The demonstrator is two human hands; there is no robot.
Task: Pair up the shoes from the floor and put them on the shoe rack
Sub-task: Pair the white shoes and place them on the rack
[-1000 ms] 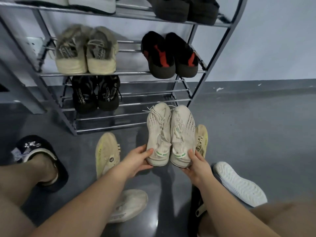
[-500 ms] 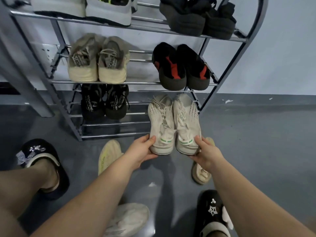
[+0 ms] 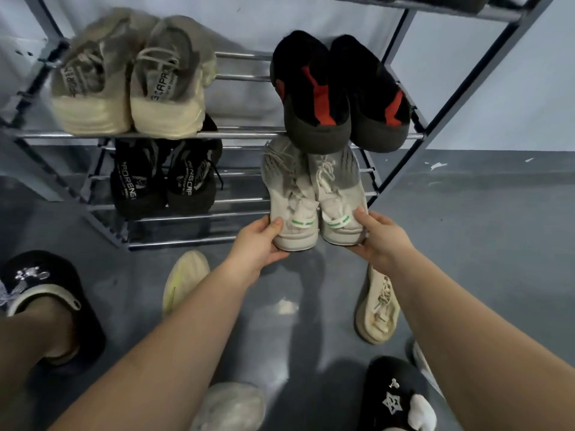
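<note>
Item: pair of off-white knit sneakers, left shoe (image 3: 291,194) and right shoe (image 3: 337,194), each with a short green stripe near the heel; no legible lettering. Location: side by side and touching, toes pointing into the shoe rack (image 3: 401,169) at its lower right shelf, beneath the shelf above; heels project past the front bar, and whether the soles rest on the bars cannot be told. Handling: left hand (image 3: 256,241) grips the heel of the left shoe, thumb on top and fingers curled beneath; right hand (image 3: 378,234) grips the heel of the right shoe in the same manner. Rack contents, middle shelf: beige sneakers (image 3: 130,79) at left, heel tabs printed with partial black lettering reading roughly "FORE" and "CAPA", blurred; black slip-ons with red patches (image 3: 337,91) at right, overhanging the front bar. Lower shelf, left: black sneakers (image 3: 165,178) with white heel lettering, partly readable as "FORENG" and "NGCAP", smaller print illegible. Floor stock, grey floor (image 3: 466,244): pale yellow sneaker (image 3: 183,278) below the left forearm; cream laced sneaker (image 3: 378,309) beside the right forearm, toe toward the rack; a pale shoe (image 3: 230,405) at the bottom edge, blurred. Worn by the person: black slippers with white star-like motifs, one on the left foot (image 3: 43,290), one on the right foot (image 3: 395,396).
</note>
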